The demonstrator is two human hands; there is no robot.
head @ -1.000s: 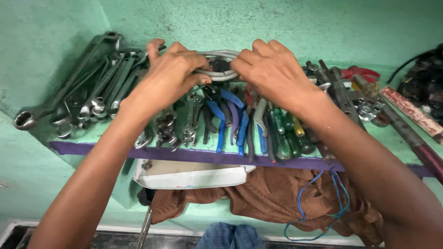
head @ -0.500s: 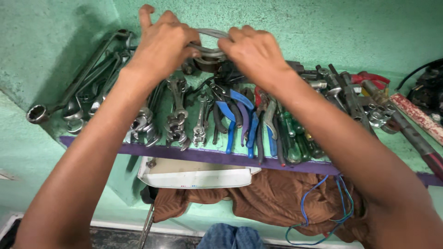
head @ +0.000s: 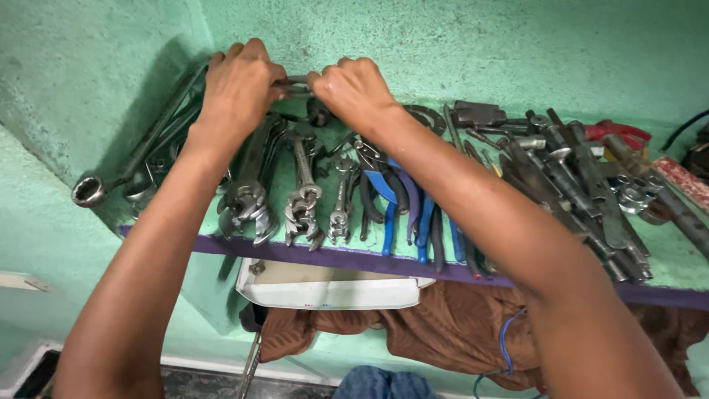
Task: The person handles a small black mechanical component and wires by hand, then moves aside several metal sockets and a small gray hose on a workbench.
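Observation:
My left hand [head: 238, 90] and my right hand [head: 353, 91] are both closed on one thin grey metal tool [head: 295, 83] held between them at the back of a green shelf [head: 676, 255], close to the wall. Only a short piece of the tool shows between the fists; its shape is hidden. Below the hands lie several open-ended spanners [head: 301, 193] side by side. Blue-handled pliers [head: 384, 193] lie under my right wrist.
Long ring spanners [head: 125, 166] lean at the shelf's left end. Sockets, bars and a red-handled tool [head: 617, 133] crowd the right end. A purple strip [head: 354, 258] edges the shelf front. Below hang a white tray [head: 325, 292] and a brown cloth [head: 443, 332].
Both hands have moved left and toward the wall with the metal tool between them. The view has shifted, so more of the shelf's right side shows.

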